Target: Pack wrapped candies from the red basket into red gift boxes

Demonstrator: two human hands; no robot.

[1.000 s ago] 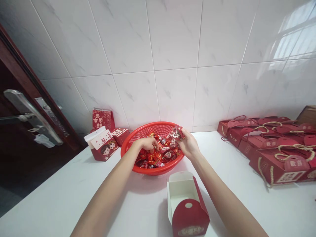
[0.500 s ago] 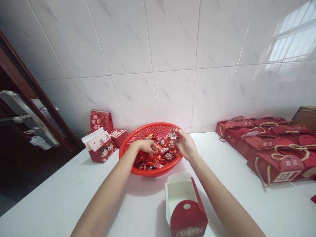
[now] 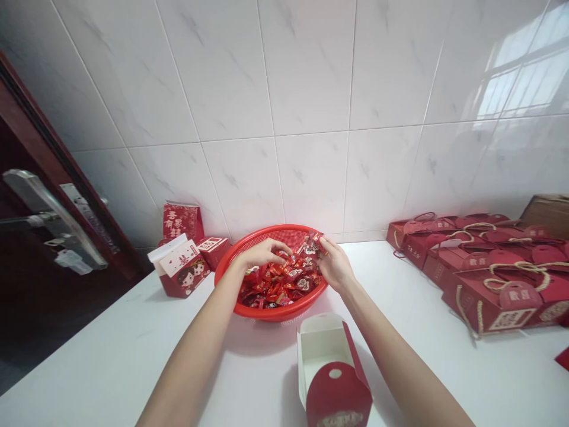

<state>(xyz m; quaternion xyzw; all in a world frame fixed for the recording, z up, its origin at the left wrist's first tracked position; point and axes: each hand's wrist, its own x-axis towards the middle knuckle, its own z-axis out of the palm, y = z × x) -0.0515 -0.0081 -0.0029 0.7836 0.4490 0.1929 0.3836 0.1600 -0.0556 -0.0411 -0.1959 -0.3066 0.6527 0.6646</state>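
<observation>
A red plastic colander (image 3: pixel 272 315) holds a heap of red-wrapped candies (image 3: pixel 278 287). Over its far middle is my left hand (image 3: pixel 263 254), its fingers curled down among the candies; what lies between the fingertips is too small to make out. At the colander's right rim my right hand (image 3: pixel 336 264) grips wrapped candies (image 3: pixel 313 243) between thumb and fingers. Nearer to me, below the right hand, stands an open red gift box (image 3: pixel 340 394) with a white inside and nothing visible in it.
Several closed red gift boxes with rope handles (image 3: pixel 478 296) stand in rows at the right. Smaller red boxes (image 3: pixel 184 273) stand left of the colander. Behind the white table (image 3: pixel 249 379) is a tiled wall (image 3: pixel 311 178); a dark door with a metal handle (image 3: pixel 53 216) is at the left.
My left hand has lifted slightly and moved farther back over the candies. My right hand stays by the rim with its candies, a little lower. The view has shifted slightly.
</observation>
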